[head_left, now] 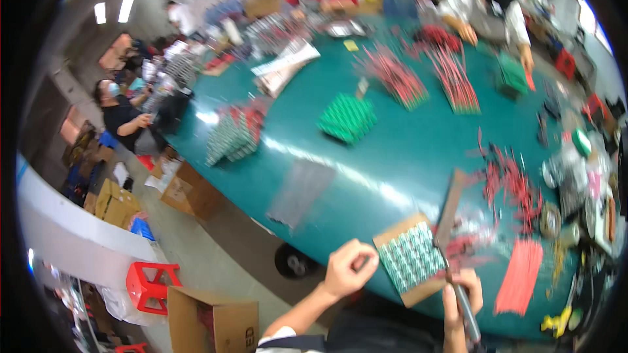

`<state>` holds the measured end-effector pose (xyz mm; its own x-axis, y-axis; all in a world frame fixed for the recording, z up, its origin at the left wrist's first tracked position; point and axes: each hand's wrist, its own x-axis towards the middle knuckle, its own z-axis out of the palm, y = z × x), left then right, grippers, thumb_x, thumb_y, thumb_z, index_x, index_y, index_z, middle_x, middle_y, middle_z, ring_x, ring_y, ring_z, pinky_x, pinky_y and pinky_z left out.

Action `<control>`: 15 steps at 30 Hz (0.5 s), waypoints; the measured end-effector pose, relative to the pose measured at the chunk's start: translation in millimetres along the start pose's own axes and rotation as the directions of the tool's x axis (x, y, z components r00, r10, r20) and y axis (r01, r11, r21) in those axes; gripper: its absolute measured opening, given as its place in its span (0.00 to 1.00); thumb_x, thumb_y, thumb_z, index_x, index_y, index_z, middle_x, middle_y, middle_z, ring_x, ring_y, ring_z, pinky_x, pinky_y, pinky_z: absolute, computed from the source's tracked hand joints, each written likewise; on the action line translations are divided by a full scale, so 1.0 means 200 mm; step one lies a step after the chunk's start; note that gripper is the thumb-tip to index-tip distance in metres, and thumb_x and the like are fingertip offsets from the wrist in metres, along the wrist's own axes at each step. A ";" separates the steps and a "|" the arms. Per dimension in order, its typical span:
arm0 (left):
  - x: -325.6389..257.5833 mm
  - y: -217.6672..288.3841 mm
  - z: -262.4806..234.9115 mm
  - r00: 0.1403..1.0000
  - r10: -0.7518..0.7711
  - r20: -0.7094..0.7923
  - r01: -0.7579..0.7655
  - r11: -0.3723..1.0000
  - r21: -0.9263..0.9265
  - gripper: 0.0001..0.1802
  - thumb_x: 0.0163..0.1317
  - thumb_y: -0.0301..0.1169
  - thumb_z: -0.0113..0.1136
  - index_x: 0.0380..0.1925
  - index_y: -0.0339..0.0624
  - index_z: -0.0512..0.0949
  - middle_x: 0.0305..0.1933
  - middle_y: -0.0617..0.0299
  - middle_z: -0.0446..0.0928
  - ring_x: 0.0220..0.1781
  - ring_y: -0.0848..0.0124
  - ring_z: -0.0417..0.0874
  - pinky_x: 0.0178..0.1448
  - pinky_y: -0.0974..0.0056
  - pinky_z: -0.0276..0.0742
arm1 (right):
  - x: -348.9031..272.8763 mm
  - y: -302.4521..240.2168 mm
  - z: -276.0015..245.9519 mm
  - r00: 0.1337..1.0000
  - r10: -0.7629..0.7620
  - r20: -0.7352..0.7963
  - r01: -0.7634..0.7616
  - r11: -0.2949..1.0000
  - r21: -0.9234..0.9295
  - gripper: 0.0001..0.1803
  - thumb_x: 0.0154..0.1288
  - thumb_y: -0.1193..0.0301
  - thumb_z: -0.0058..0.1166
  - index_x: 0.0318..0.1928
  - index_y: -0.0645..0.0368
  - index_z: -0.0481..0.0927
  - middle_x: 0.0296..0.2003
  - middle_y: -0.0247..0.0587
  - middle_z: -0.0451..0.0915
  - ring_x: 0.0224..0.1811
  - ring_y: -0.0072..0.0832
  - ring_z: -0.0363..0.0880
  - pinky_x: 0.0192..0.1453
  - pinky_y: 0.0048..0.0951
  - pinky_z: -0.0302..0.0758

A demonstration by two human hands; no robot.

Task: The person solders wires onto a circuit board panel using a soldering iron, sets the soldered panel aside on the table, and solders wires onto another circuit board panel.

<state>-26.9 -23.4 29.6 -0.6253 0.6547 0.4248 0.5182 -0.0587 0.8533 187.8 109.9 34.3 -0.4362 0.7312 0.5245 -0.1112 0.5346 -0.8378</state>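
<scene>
My right hand (466, 293) is closed round the grey handle of a soldering iron (463, 304), a slim tool whose thin metal shaft points away from me. Its tip end reaches the right edge of a green circuit board panel (412, 258) covered in rows of pale parts. The panel lies on a piece of brown cardboard (422, 293) at the table's near edge. My left hand (350, 268), left of the panel and apart from it, has its fingers curled in. Whatever it may hold is hidden. A flat brown strip (450, 208) lies just beyond the panel.
The green table (366, 176) carries red wires (510, 186), a bundle of flat red wires (519, 278), stacked green boards (348, 117), a grey-green board stack (232, 136) and a grey sheet (301, 191). Several people work around it. Left below stand a red stool (150, 286) and a carton (212, 320).
</scene>
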 end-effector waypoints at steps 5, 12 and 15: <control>0.00 -0.10 0.07 0.992 0.017 0.124 -0.028 0.995 0.092 0.05 0.51 0.23 0.70 0.28 0.42 0.83 0.27 0.63 0.74 0.24 0.73 0.71 0.27 0.69 0.68 | -0.03 -0.01 0.01 0.979 0.170 0.115 -0.185 0.973 0.137 0.08 0.60 0.78 0.57 0.39 0.66 0.74 0.34 0.50 0.78 0.38 0.34 0.78 0.45 0.32 0.75; 0.01 -0.18 0.12 0.970 0.051 0.238 -0.068 0.996 0.063 0.07 0.49 0.20 0.70 0.29 0.41 0.83 0.30 0.62 0.74 0.27 0.73 0.75 0.30 0.69 0.72 | -0.03 0.02 0.06 0.955 0.123 0.270 -0.127 0.992 -0.005 0.07 0.62 0.77 0.57 0.38 0.64 0.74 0.24 0.44 0.77 0.29 0.35 0.81 0.39 0.35 0.81; 0.00 -0.20 0.13 0.959 0.058 0.278 -0.079 0.995 0.064 0.07 0.49 0.20 0.70 0.29 0.40 0.83 0.31 0.62 0.74 0.28 0.74 0.75 0.30 0.70 0.72 | -0.01 0.03 0.11 0.950 0.104 0.293 -0.094 0.994 -0.049 0.06 0.61 0.78 0.56 0.39 0.63 0.74 0.19 0.40 0.75 0.29 0.35 0.81 0.37 0.35 0.81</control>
<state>-33.2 -2.0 -11.8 -0.4072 0.8337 0.3730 0.6026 -0.0616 0.7957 169.4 101.9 25.0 -0.6876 0.6267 0.3666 -0.0257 0.4835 -0.8749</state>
